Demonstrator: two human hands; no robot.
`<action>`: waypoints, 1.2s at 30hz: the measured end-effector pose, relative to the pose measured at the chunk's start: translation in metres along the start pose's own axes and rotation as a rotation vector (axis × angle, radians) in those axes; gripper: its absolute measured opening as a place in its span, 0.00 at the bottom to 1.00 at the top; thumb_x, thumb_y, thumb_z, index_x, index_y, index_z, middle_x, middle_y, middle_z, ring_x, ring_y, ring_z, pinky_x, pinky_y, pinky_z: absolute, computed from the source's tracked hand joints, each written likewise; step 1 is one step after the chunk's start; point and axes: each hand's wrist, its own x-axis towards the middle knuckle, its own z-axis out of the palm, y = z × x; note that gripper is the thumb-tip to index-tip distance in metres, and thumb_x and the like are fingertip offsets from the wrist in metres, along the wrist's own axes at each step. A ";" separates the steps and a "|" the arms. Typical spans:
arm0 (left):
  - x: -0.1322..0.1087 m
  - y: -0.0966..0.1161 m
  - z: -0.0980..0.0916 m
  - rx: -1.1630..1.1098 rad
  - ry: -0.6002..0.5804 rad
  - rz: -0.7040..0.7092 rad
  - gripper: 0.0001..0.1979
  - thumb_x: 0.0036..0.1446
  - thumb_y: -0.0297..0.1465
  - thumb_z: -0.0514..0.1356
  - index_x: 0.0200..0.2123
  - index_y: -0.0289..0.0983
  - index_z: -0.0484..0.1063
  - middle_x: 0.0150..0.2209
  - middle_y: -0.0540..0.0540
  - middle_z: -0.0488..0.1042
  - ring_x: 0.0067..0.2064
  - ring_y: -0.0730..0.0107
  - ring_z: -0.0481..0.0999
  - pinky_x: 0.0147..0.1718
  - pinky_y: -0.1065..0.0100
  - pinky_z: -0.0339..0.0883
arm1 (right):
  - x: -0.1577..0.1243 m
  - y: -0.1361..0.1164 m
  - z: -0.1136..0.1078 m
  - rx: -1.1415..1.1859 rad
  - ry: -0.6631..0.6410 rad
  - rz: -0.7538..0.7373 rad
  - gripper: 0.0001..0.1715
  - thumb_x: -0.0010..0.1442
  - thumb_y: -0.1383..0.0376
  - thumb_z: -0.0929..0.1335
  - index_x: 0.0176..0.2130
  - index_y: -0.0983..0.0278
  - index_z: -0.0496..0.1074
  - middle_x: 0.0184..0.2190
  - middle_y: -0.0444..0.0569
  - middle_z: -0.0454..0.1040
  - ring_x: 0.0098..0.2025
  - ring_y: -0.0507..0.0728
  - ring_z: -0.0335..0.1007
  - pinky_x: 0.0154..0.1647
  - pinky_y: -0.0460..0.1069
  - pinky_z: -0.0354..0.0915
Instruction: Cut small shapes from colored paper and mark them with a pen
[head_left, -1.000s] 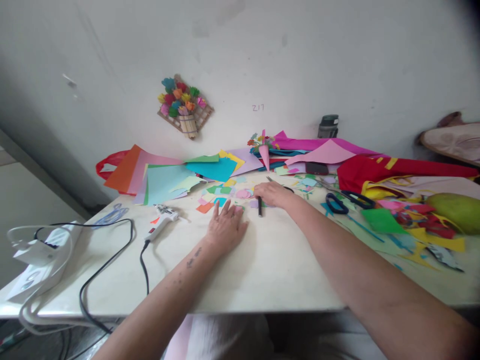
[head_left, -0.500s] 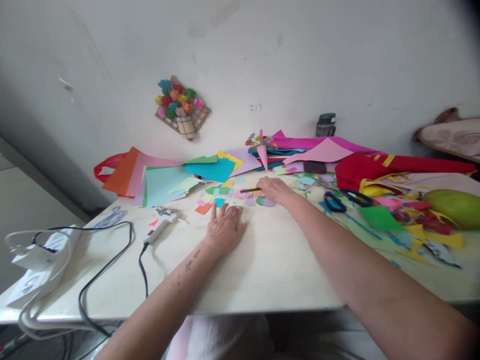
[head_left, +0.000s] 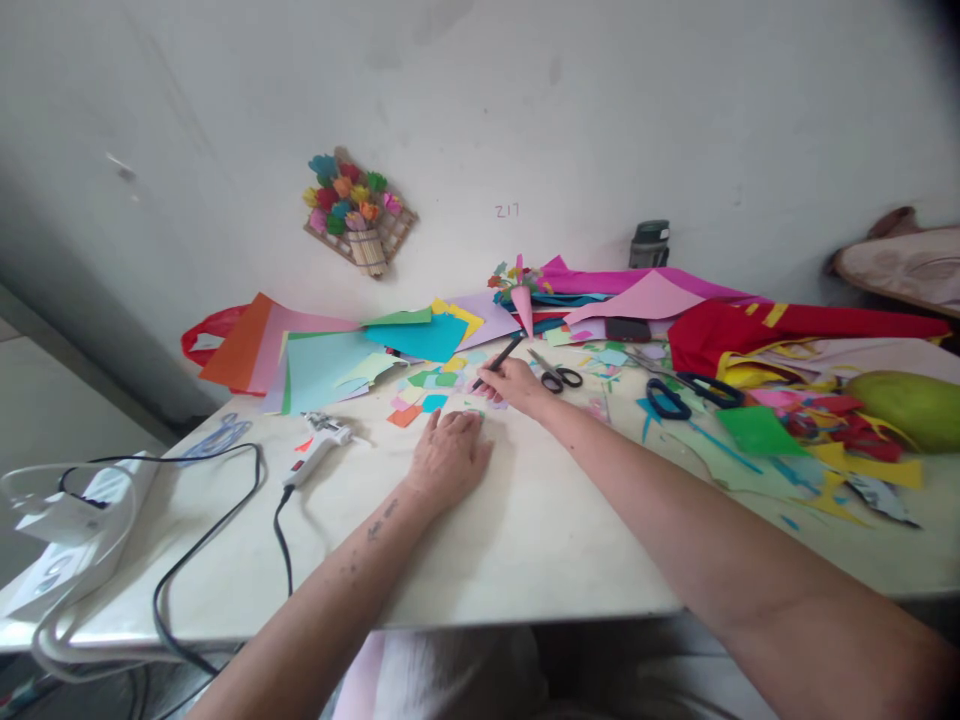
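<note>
My right hand [head_left: 506,380] grips a slim black pen [head_left: 504,356], held slanted with its lower end pointing down at the table. Palm down on the tabletop, my left hand [head_left: 450,455] lies with its fingers stretched forward, close to the paper cut-outs. A bit of green paper shows at its fingertips, partly hidden. Small coloured paper pieces [head_left: 433,403] are spread just beyond both hands. To the right of my right hand lies a small pair of scissors [head_left: 556,374] with black handles.
A glue gun [head_left: 321,455] and its cable lie at left, near a white power strip [head_left: 90,540]. Coloured sheets [head_left: 330,365] line the back. Larger scissors [head_left: 667,397], paper scraps [head_left: 761,432] and a green fruit [head_left: 907,408] are at right. A paper-flower piece [head_left: 354,210] hangs on the wall.
My right hand has drawn back and left, raising the pen from nearly flat to a slanted writing hold. The small scissors have come into sight. My left hand's fingers are closer together.
</note>
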 end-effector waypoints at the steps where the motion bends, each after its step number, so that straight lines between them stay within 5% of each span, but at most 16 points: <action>1: 0.000 0.000 -0.001 -0.003 -0.008 -0.001 0.21 0.59 0.37 0.47 0.53 0.36 0.65 0.52 0.41 0.70 0.55 0.60 0.64 0.59 0.54 0.46 | -0.002 0.000 0.003 0.023 -0.047 0.014 0.12 0.59 0.62 0.62 0.35 0.68 0.69 0.30 0.53 0.76 0.25 0.50 0.71 0.24 0.43 0.66; 4: 0.001 0.001 0.000 -0.008 -0.025 -0.001 0.21 0.59 0.37 0.47 0.52 0.34 0.66 0.51 0.40 0.70 0.54 0.60 0.66 0.59 0.56 0.47 | -0.004 0.004 0.011 0.062 -0.087 0.034 0.12 0.60 0.63 0.61 0.35 0.68 0.69 0.31 0.53 0.77 0.27 0.49 0.71 0.26 0.42 0.66; 11: 0.000 0.001 0.005 0.021 -0.010 0.005 0.22 0.59 0.36 0.48 0.53 0.31 0.65 0.52 0.38 0.70 0.55 0.59 0.66 0.57 0.59 0.53 | -0.001 0.016 0.017 -0.212 0.087 -0.063 0.08 0.54 0.63 0.66 0.35 0.65 0.69 0.28 0.47 0.76 0.32 0.51 0.73 0.34 0.44 0.66; 16: -0.001 0.002 0.005 0.018 -0.010 -0.020 0.22 0.59 0.36 0.49 0.53 0.31 0.65 0.53 0.38 0.69 0.55 0.58 0.66 0.56 0.61 0.56 | -0.006 0.011 0.014 -0.317 0.035 -0.049 0.13 0.57 0.60 0.63 0.35 0.64 0.73 0.27 0.47 0.77 0.33 0.52 0.73 0.35 0.44 0.64; 36: -0.003 0.008 0.001 0.013 -0.075 -0.040 0.28 0.59 0.40 0.46 0.56 0.26 0.60 0.56 0.34 0.64 0.59 0.56 0.60 0.57 0.59 0.55 | -0.002 0.019 0.018 -0.196 -0.009 -0.065 0.11 0.58 0.62 0.64 0.36 0.68 0.71 0.23 0.46 0.73 0.27 0.50 0.68 0.31 0.43 0.61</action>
